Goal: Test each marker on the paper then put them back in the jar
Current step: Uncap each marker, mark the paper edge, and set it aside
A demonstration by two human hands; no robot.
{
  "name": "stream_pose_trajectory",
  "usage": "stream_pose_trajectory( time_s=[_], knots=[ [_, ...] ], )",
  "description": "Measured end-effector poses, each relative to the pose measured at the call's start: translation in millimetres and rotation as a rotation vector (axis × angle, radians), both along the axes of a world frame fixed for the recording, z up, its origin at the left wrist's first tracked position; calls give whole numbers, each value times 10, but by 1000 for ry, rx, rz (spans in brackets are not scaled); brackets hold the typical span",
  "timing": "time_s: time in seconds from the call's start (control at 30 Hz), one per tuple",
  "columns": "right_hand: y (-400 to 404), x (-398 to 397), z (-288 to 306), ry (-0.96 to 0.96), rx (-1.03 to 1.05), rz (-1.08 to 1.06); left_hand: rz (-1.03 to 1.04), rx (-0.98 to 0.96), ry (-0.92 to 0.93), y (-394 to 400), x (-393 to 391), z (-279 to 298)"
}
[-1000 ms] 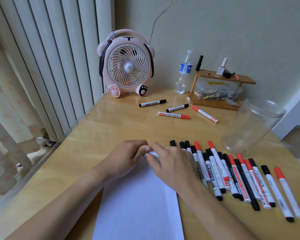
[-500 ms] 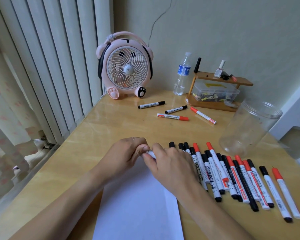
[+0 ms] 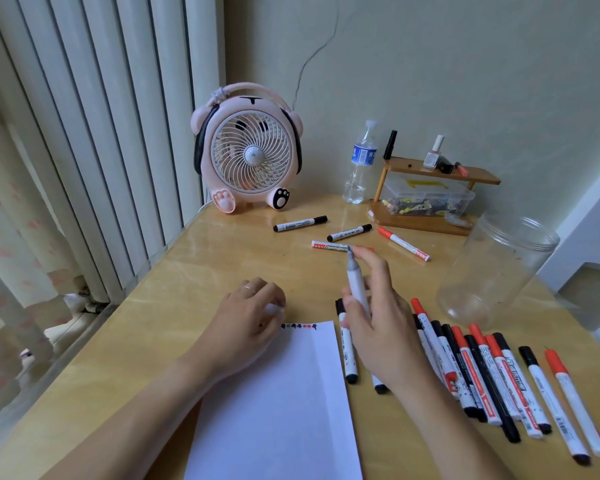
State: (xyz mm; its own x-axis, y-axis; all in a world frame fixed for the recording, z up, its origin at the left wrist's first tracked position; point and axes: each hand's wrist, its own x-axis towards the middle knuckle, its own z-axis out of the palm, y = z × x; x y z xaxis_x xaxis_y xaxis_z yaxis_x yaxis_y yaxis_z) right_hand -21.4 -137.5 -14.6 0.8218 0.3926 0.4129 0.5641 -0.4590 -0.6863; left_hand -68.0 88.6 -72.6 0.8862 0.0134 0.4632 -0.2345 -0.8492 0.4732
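My right hand (image 3: 378, 317) grips an uncapped white marker (image 3: 355, 282), tip pointing up and away, above the near end of a row of several black- and red-capped markers (image 3: 478, 372). My left hand (image 3: 250, 317) is curled at the top left corner of the white paper (image 3: 278, 403) and holds a small pale thing, probably the cap (image 3: 271, 309). Small black and red marks (image 3: 298, 326) line the paper's top edge. The clear jar (image 3: 496, 268) stands open at the right. Several more markers (image 3: 347, 233) lie farther back.
A pink fan (image 3: 250, 150) stands at the back by the wall, with a water bottle (image 3: 361, 164) and a small wooden shelf (image 3: 430, 195) with a plastic box to its right. The wooden table's (image 3: 101, 393) left edge runs beside white blinds.
My hands were together over the paper's top, pulling at a marker. They have come apart: the right hand has lifted the uncapped marker to the right, the left has stayed with the cap.
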Motion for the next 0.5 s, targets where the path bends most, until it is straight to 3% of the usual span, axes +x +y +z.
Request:
stream_pose_trajectory(
  time_s=[0.17,0.3,0.4,0.5],
  knots=[
    [62,-58,18,404,420,143,23,133,95,-84,10,-56],
    [89,-49,15,583,382,150,-21,124,141,-103,-22,-15],
    [101,-3,-4,816,612,148,-78,159,174,-108,-53,-14],
    [123,57,-70,825,615,170,-95,200,217,-116,-56,-22]
  ],
)
